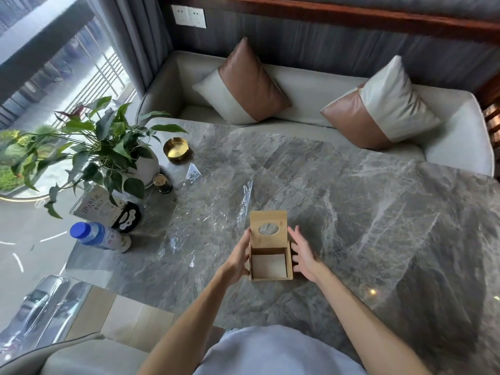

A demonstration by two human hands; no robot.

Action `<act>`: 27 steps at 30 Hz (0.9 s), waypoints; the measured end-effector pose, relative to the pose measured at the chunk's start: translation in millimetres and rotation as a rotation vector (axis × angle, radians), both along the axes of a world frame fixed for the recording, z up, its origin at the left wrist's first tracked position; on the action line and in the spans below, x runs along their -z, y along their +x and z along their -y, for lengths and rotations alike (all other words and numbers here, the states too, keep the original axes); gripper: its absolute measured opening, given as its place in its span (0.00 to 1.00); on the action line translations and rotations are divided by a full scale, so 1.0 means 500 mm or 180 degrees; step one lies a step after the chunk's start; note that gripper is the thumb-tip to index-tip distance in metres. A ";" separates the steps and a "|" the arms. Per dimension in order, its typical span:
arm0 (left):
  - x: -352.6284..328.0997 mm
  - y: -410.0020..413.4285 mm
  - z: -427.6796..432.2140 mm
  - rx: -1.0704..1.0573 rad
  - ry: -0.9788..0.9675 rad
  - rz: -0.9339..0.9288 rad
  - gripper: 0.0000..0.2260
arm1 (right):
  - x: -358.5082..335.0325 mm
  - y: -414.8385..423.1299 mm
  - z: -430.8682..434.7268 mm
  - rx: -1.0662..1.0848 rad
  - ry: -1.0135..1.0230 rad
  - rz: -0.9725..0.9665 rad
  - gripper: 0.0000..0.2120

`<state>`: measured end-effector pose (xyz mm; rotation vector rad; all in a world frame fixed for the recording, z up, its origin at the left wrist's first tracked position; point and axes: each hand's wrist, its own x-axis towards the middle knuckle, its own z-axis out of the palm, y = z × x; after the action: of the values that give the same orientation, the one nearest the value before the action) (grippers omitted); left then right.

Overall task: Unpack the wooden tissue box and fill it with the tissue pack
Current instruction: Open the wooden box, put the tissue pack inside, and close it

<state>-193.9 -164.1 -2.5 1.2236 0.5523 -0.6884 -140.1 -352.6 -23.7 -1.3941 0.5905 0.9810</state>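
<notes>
A small wooden tissue box (270,277) stands on the grey marble table (351,212) near its front edge. Its lid (267,220), with an oval hole, is tipped up at the far side, and the inside shows only a pale bottom. My left hand (239,255) rests against the box's left wall. My right hand (304,254) is at the right wall with fingers spread, apparently just off it. A sheet of clear plastic wrap (205,212) lies flat on the table left of the box. No tissue pack is in sight.
At the table's left edge stand a potted plant (108,147), a gold ashtray (176,150), a small dark jar (162,183), a card stand (97,205) and a lying blue-capped bottle (100,236). A sofa with two cushions (249,85) sits behind the table.
</notes>
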 end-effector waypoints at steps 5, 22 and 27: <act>0.020 0.010 -0.018 -0.0363 -0.0098 -0.0221 0.29 | 0.005 0.014 0.003 0.0293 0.0182 -0.0145 0.34; 0.065 -0.068 0.021 -0.0528 0.0835 0.0280 0.22 | 0.045 -0.063 0.007 0.0051 -0.0600 0.0971 0.35; 0.049 -0.048 0.054 -0.0463 0.0614 0.0158 0.18 | 0.053 -0.069 0.015 -0.0231 -0.0433 0.0703 0.18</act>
<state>-217.7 -191.1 -27.0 1.3614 0.6712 -0.4891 -174.6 -360.2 -50.3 -1.6301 0.4504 0.8419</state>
